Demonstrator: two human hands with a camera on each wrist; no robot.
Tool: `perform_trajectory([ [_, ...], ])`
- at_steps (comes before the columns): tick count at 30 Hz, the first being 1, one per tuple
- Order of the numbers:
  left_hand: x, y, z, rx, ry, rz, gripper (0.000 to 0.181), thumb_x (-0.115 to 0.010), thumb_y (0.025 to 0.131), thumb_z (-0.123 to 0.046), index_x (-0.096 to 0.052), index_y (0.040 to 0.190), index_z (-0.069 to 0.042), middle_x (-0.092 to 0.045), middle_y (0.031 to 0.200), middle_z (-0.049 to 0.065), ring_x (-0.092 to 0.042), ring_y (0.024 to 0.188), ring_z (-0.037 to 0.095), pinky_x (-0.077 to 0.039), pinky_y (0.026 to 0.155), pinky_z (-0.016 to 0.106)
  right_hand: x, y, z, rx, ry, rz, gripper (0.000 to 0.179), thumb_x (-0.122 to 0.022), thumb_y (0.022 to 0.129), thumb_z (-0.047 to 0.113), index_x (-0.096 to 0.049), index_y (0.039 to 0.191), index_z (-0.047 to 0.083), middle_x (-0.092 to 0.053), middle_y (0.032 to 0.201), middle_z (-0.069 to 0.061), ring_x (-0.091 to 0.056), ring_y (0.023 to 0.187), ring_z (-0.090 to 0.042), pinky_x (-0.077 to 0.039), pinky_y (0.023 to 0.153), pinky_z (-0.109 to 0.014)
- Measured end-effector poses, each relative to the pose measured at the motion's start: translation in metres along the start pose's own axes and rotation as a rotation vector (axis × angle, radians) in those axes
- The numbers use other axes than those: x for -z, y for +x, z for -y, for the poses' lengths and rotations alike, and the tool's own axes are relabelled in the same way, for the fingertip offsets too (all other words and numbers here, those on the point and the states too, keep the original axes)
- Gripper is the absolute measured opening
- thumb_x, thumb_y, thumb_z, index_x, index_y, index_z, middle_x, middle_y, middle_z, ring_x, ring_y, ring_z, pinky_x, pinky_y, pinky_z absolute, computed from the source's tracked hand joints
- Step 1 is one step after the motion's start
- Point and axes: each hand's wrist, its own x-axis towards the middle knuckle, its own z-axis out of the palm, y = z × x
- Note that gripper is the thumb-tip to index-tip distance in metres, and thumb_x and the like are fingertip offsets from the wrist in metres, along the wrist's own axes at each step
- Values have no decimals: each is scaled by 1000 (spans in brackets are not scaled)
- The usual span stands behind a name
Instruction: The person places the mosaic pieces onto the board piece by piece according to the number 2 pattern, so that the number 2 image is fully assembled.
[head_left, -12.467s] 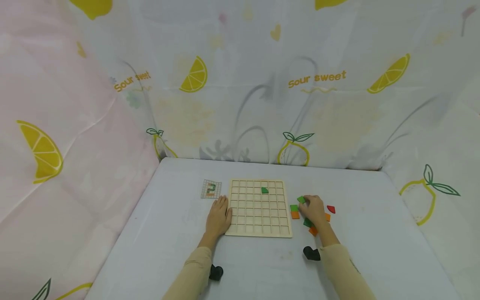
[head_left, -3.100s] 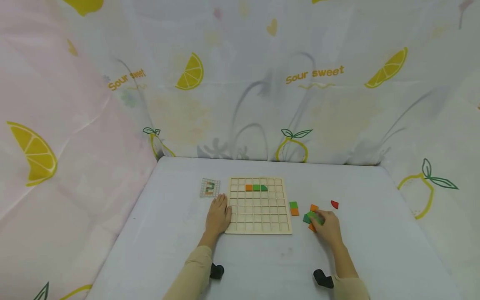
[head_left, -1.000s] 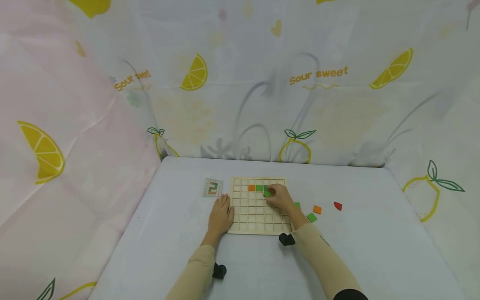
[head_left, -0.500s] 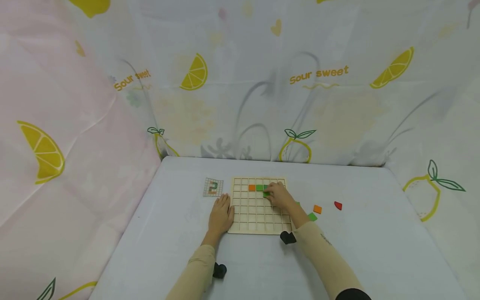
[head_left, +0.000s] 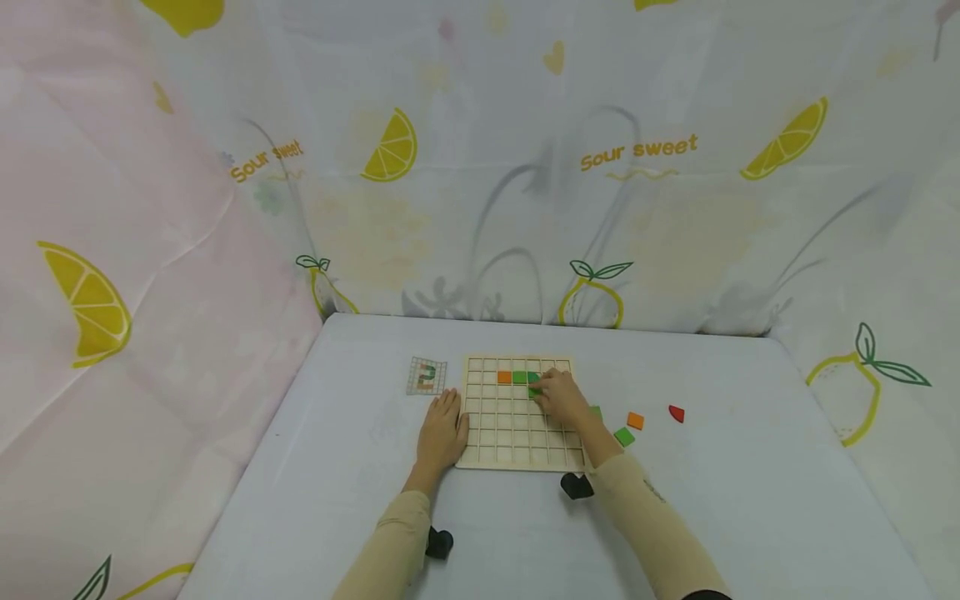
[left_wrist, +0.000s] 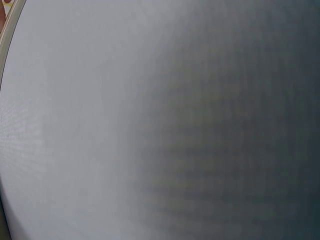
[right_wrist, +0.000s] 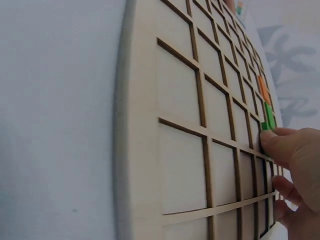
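Observation:
My left hand [head_left: 441, 432] lies flat with straight fingers on the table against the left edge of the wooden grid board [head_left: 487, 421]. Over the board's upper right, the thumb and fingers of my right hand [head_left: 562, 398] pinch a green tile [head_left: 533, 391] at a cell just below a row of tiles. That row holds an orange square tile [head_left: 505, 377], a light green square tile [head_left: 519, 377] and a darker green tile [head_left: 532, 377], partly covered by the fingers. The right wrist view shows my right thumb [right_wrist: 272, 142] against green.
A small card [head_left: 427, 377] with a printed grid pattern lies left of the board. Right of it are loose tiles: orange [head_left: 635, 421], green [head_left: 624, 437], a red rounded one [head_left: 677, 413], and a green one [head_left: 596, 412] partly behind the right forearm.
Orange and light green tiles have joined the darker green one on the board. My right hand has carried another green tile from the loose pile and lowered it there. My left hand has stayed put.

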Motion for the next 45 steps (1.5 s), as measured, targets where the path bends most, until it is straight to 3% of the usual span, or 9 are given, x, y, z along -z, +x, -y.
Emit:
perform_trajectory([
  [8, -5, 0, 4, -36, -38, -59, 43, -51, 91, -15, -54, 122, 14, -52, 130, 27, -45, 126, 40, -31, 109, 51, -12, -10, 0, -55, 245, -236, 12, -71, 81, 3, -73, 90, -5, -62, 91, -17, -55, 85, -33, -52, 70, -43],
  [15, -25, -3, 22, -102, -60, -142, 51, -35, 99, -28, -49, 129, 10, -48, 137, 23, -38, 134, 32, -22, 116, 42, -19, -13, 1, -71, 147, -339, 18, -71, 81, 6, -71, 95, -5, -63, 91, -17, -57, 85, -33, -50, 76, -47],
  [20, -12, -2, 13, -89, -56, -140, 43, -47, 93, -17, -54, 122, 14, -52, 129, 27, -45, 126, 39, -31, 110, 50, -27, -28, 0, -39, 176, -545, 22, -68, 80, 0, -68, 101, -7, -62, 87, -20, -54, 79, -34, -47, 67, -44],
  [23, -4, -1, 6, -60, -26, -97, 41, -52, 91, -13, -54, 121, 14, -53, 129, 28, -46, 124, 41, -33, 108, 51, -24, -45, -5, -50, 178, -661, 22, -65, 77, -6, -68, 98, -9, -63, 85, -23, -54, 76, -36, -46, 65, -45],
  [26, 0, 0, 2, -22, 12, -38, 42, -52, 92, -14, -53, 124, 13, -51, 132, 25, -44, 127, 38, -31, 111, 49, -15, -68, -11, -171, 204, -630, 26, -64, 78, -5, -67, 103, -8, -61, 93, -25, -54, 84, -39, -48, 71, -48],
  [30, 3, 0, 0, -6, 5, -17, 43, -52, 92, -15, -52, 125, 12, -50, 133, 25, -43, 128, 37, -30, 112, 48, -3, -100, -18, -369, 173, -433, 32, -62, 84, 5, -63, 113, -6, -57, 108, -29, -48, 100, -44, -43, 82, -57],
  [32, 3, 0, -1, -9, -4, -24, 43, -52, 91, -14, -53, 124, 13, -51, 132, 25, -44, 128, 38, -30, 111, 48, 1, -112, -19, -417, 131, -342, 33, -62, 86, 9, -62, 115, -6, -56, 113, -28, -45, 104, -44, -40, 85, -59],
  [35, 4, 0, -2, -13, -9, -34, 42, -53, 91, -14, -53, 123, 13, -51, 131, 26, -45, 127, 39, -31, 110, 49, 4, -124, -18, -416, 108, -285, 33, -63, 85, 11, -63, 113, -7, -56, 115, -25, -44, 106, -43, -38, 85, -58],
  [45, 3, -1, -4, -15, -13, -29, 42, -53, 91, -14, -53, 123, 13, -51, 131, 26, -44, 127, 39, -31, 110, 49, -3, -140, -18, -342, 135, -402, 21, -69, 81, 0, -68, 100, -9, -65, 102, -20, -57, 94, -36, -49, 80, -47],
])
